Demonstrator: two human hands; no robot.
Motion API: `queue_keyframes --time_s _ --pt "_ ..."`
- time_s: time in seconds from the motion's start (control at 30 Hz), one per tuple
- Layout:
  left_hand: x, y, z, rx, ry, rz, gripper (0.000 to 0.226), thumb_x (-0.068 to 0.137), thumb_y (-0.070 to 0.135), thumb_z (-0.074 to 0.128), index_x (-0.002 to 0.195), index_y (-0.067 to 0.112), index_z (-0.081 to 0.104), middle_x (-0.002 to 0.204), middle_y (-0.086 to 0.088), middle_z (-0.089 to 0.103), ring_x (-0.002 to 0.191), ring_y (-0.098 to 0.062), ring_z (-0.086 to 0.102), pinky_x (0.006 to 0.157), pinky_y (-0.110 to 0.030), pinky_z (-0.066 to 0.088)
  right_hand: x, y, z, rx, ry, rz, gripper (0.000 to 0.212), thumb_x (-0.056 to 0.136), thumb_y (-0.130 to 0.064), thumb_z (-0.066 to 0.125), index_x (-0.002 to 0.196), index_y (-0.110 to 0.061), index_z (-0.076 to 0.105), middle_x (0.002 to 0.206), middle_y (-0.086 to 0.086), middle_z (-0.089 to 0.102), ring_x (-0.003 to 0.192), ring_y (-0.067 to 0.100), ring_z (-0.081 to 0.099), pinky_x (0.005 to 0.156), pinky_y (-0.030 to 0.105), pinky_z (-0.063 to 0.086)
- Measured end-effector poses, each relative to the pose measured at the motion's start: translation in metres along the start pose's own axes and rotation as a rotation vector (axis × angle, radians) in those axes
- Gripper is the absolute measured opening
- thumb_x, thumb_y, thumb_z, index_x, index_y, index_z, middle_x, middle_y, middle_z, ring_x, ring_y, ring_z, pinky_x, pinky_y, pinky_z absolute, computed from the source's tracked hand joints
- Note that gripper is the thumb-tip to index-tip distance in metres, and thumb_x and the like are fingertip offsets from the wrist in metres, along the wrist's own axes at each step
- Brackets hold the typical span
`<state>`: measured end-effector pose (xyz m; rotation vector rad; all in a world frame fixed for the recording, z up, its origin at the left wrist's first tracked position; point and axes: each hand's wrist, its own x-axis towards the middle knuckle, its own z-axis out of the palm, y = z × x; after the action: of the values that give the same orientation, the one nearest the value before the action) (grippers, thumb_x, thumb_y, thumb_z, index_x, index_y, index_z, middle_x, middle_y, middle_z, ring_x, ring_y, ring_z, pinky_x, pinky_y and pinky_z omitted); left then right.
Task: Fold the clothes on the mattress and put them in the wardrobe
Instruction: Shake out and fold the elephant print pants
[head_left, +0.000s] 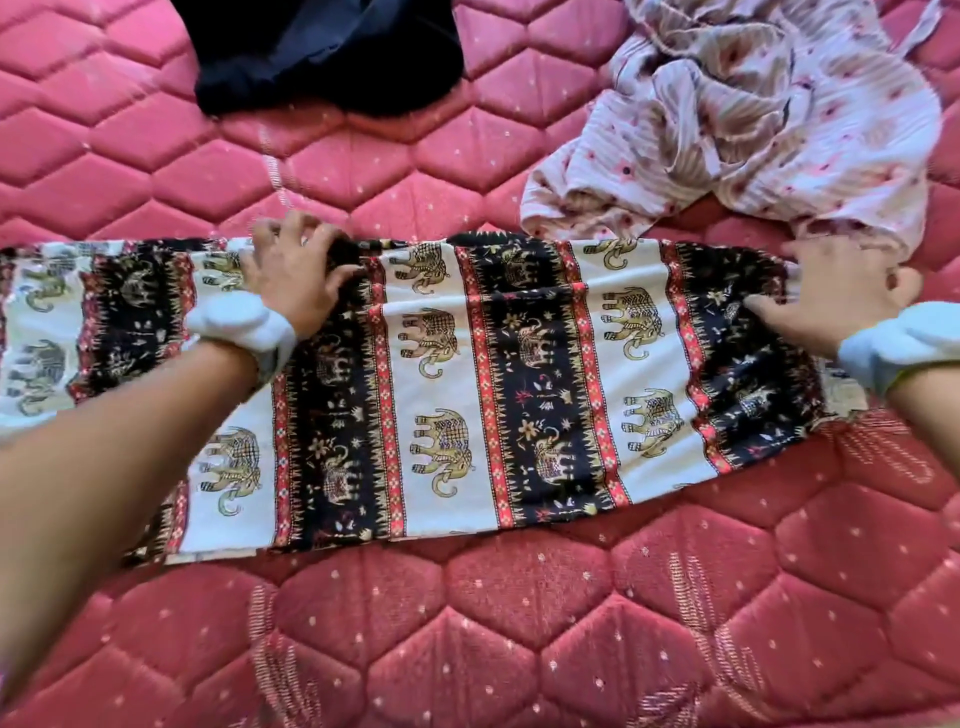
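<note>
Mid-mattress | I see left grip pinching elephant-print cloth far edge | right grip flat on it, fingers apart

Bare forearms, white wristbands on both wrists

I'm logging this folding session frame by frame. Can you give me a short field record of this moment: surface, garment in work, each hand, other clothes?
surface: pink quilted mattress
garment in work: elephant-print cloth, spread flat across the mattress
left hand: fingers curled on the cloth's far edge, gripping it
right hand: on the cloth's right end, fingers at its far edge; grip unclear
other clothes: dark garment far left, crumpled floral garment far right, both unfolded
wardrobe: not in view
</note>
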<state>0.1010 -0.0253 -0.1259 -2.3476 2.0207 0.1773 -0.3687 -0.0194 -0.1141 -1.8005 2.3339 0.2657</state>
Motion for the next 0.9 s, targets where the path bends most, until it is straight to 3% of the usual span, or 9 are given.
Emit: queue_keyframes --time_s 0.1,0.17,0.27,0.4,0.5,0.63,0.77,0.83,0.9 --pt "0.012 -0.005 -0.014 -0.049 0.191 -0.070 0.026 0.090 0.024 0.057 0.114 0.014 0.059 0.127 -0.022 0.040 0.114 -0.041 0.041 0.091 -0.051 0.040 -0.003 0.007 0.003 0.136 -0.031 0.184 0.098 0.059 -0.078 0.064 0.126 -0.008 0.047 0.130 0.031 0.041 0.121 0.047 0.038 0.104 0.048 0.031" --pt "0.021 0.003 -0.020 -0.212 0.257 -0.225 0.030 0.093 0.024 0.053 0.122 0.016 0.055 0.132 -0.020 0.038 0.109 -0.039 0.050 0.094 -0.045 0.040 -0.006 0.008 0.006 0.228 -0.007 0.298 0.106 0.052 -0.082 0.067 0.123 -0.006 0.049 0.130 0.027 0.044 0.119 0.045 0.042 0.104 0.050 0.035" --pt "0.017 0.025 -0.012 -0.412 0.231 -0.380 0.054 0.097 0.032 0.047 0.144 0.009 0.034 0.149 -0.026 0.024 0.129 -0.039 0.040 0.107 -0.037 0.027 -0.015 0.005 0.014 0.419 0.020 0.493 0.115 0.037 -0.095 0.058 0.115 -0.011 0.059 0.123 0.023 0.054 0.116 0.040 0.050 0.104 0.052 0.038" --pt "-0.063 0.067 0.021 -0.357 0.262 0.082 0.044 0.093 0.037 0.048 0.125 0.008 0.049 0.130 -0.019 0.046 0.122 -0.032 0.045 0.105 -0.056 0.033 -0.041 -0.003 0.021 0.414 0.008 0.477 0.095 0.067 -0.079 0.046 0.117 0.000 0.058 0.122 0.031 0.049 0.120 0.044 0.040 0.104 0.046 0.029" --pt "-0.120 0.100 0.052 -0.139 0.077 0.380 0.058 0.094 0.052 0.032 0.140 0.019 0.041 0.152 -0.008 0.033 0.141 -0.029 0.028 0.112 -0.058 0.019 -0.047 0.000 0.020 0.454 0.000 0.433 0.075 0.077 -0.061 0.051 0.121 0.000 0.052 0.124 0.030 0.051 0.119 0.044 0.043 0.100 0.044 0.033" --pt "-0.135 0.122 0.062 -0.141 0.046 0.375 0.064 0.094 0.054 0.025 0.150 0.023 0.026 0.160 0.001 0.011 0.147 -0.027 0.013 0.115 -0.056 0.010 -0.050 0.011 0.004 0.528 0.067 0.443 0.050 0.089 -0.030 0.061 0.126 -0.001 0.042 0.126 0.029 0.052 0.116 0.044 0.048 0.094 0.042 0.037" --pt "-0.156 0.141 0.062 -0.081 -0.060 0.538 0.063 0.095 0.058 0.018 0.151 0.031 0.020 0.160 0.003 0.011 0.148 -0.028 0.006 0.116 -0.058 0.009 -0.056 0.032 -0.001 0.695 -0.003 0.561 0.063 0.063 -0.052 0.077 0.101 -0.004 0.064 0.115 0.024 0.063 0.106 0.038 0.060 0.092 0.049 0.047" --pt "-0.156 0.141 0.053 -0.217 -0.127 0.469 0.066 0.092 0.059 0.010 0.152 0.032 0.016 0.161 0.006 0.006 0.148 -0.023 0.000 0.118 -0.051 -0.004 -0.047 0.054 0.003 0.895 -0.122 0.558 0.069 0.041 -0.054 0.078 0.088 -0.005 0.066 0.098 0.016 0.071 0.085 0.028 0.067 0.081 0.050 0.054" --pt "-0.155 0.142 0.030 -0.584 -0.213 0.361 0.064 0.094 0.055 0.017 0.151 0.026 0.024 0.159 0.003 0.017 0.147 -0.018 0.012 0.118 -0.040 0.004 -0.059 0.031 -0.021 1.049 -0.164 0.458 0.063 0.049 -0.037 0.077 0.105 -0.010 0.065 0.077 0.004 0.072 0.058 0.016 0.065 0.062 0.040 0.056"
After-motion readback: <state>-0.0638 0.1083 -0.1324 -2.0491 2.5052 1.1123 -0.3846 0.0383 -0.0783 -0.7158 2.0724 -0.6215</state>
